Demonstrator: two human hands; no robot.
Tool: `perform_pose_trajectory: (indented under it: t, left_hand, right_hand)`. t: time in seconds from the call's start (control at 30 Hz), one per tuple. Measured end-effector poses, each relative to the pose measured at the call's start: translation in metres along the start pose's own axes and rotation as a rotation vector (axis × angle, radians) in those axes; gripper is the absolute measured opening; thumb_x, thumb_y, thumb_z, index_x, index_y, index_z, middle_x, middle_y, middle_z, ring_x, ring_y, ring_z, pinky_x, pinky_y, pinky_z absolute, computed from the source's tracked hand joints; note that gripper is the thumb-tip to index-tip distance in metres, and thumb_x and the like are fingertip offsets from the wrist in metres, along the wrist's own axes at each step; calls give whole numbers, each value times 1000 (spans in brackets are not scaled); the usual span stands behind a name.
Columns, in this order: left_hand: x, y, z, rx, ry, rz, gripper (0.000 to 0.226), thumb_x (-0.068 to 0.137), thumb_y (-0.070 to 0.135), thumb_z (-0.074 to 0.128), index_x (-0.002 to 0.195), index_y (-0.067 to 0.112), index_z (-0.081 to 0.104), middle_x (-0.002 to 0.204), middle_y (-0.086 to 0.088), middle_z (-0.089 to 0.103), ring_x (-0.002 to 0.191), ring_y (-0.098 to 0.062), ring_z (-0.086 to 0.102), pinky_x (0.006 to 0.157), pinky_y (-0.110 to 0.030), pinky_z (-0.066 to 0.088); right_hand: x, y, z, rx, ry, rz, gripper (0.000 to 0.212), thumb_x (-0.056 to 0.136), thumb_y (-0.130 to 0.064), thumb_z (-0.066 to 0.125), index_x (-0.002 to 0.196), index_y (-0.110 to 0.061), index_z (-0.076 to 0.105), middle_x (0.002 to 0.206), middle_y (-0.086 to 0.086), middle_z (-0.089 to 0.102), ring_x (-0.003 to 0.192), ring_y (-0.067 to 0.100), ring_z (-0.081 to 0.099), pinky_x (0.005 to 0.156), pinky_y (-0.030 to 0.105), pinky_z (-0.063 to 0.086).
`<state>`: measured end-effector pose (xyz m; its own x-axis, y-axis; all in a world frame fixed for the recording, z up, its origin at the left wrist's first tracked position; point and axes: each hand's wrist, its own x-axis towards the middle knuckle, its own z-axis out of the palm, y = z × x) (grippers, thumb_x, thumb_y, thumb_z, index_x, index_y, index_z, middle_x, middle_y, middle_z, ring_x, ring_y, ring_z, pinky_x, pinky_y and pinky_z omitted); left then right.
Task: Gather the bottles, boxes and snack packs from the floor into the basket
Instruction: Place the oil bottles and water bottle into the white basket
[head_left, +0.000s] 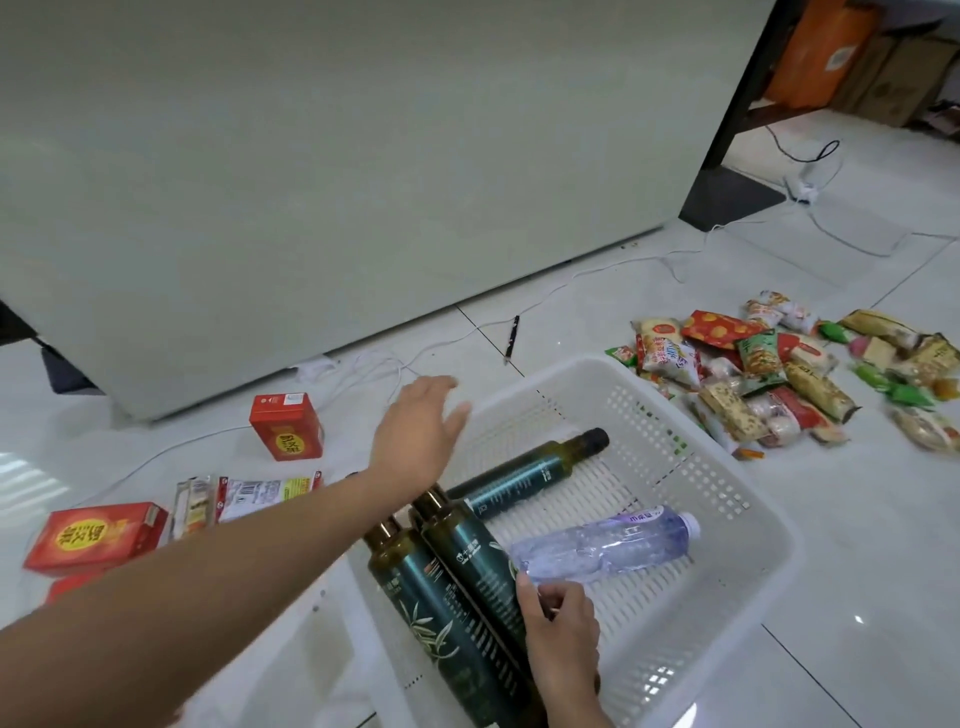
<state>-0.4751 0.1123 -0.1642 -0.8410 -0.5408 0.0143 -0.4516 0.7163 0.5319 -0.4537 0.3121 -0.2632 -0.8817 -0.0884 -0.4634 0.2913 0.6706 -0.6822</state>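
White perforated plastic basket (727, 561) sitting on tiled floor (857, 597). Three dark green bottles (457, 587) lying inside, clear water bottle (608, 551) lying beside them. Right hand (563, 629) gripping base of water bottle, fingers curling round it. Left hand (421, 431) hovering over basket's far-left rim, fingers spread, holding nothing. Red boxes (98, 535) lying left of basket with flat snack packs (249, 496); snack pile (779, 374) lying right.
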Motion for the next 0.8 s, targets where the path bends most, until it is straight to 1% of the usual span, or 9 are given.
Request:
perform_pose_trajectory:
  t: [0.1,0.2,0.27,0.4,0.47,0.53,0.6,0.67,0.8]
  left_hand:
    - [-54,-28,-14,-132,232,-275,25,95,30,48,112,11,49,111,-5,51,105,-21,51,92,-36,44]
    - [-100,-36,-7,-509,106,-692,13,96,14,49,93,1,49,82,-15,57,75,-28,59,71,-41,52]
    - [-120,-34,9,-742,-20,-936,13,95,3,47,90,-6,54,75,-15,60,65,-25,60,68,-38,56]
    - [-131,-5,21,-868,-145,-1009,13,97,5,43,98,-2,54,79,-8,51,69,-18,48,73,-30,47]
    - [-134,16,22,-1023,-262,-1125,18,99,7,40,111,-2,48,83,-9,49,71,-19,44,92,-37,41]
    - [-139,22,38,-1094,-339,-1203,29,98,9,43,125,-1,46,97,-14,56,86,-26,53,96,-41,41]
    - [-145,22,58,-1147,-252,-1226,38,90,10,57,125,1,49,101,-18,61,92,-31,59,88,-41,48]
    - [-149,19,80,-1164,-99,-1235,49,79,11,70,120,4,45,103,-19,62,95,-34,61,89,-46,51]
    - [-154,23,88,-1140,61,-1164,48,82,7,69,118,9,37,109,-16,58,100,-33,57,94,-49,48]
  right_hand:
    - [0,0,0,-51,-29,-28,34,83,-56,53,94,-25,53,99,-6,56,100,16,52,87,34,41]
    - [0,2,-4,-82,-126,-67,40,74,-61,62,94,-28,49,98,-7,57,97,14,54,85,34,44]
    - [0,3,-6,-92,-208,-108,49,62,-64,70,92,-34,45,99,-9,57,95,11,56,86,36,49]
    - [-4,-2,-11,-98,-277,-94,49,65,-43,80,94,-32,43,96,-11,55,94,11,58,88,40,51]
    - [-5,-4,-14,-88,-306,-44,50,66,-39,80,97,-30,41,93,-13,54,95,16,59,91,43,49]
    - [-8,-5,-16,-64,-336,-2,53,65,-38,81,99,-28,41,92,-11,54,96,19,60,93,45,49]
    - [-9,-4,-15,-119,-322,12,56,62,-49,79,98,-26,43,94,-8,58,95,19,62,92,44,49]
    - [-8,-2,-15,-214,-317,20,60,58,-64,73,95,-25,46,96,-5,62,94,18,62,92,42,49]
    - [-10,-4,-17,-207,-333,28,59,53,-70,70,87,-27,50,94,-4,64,92,18,62,91,42,49]
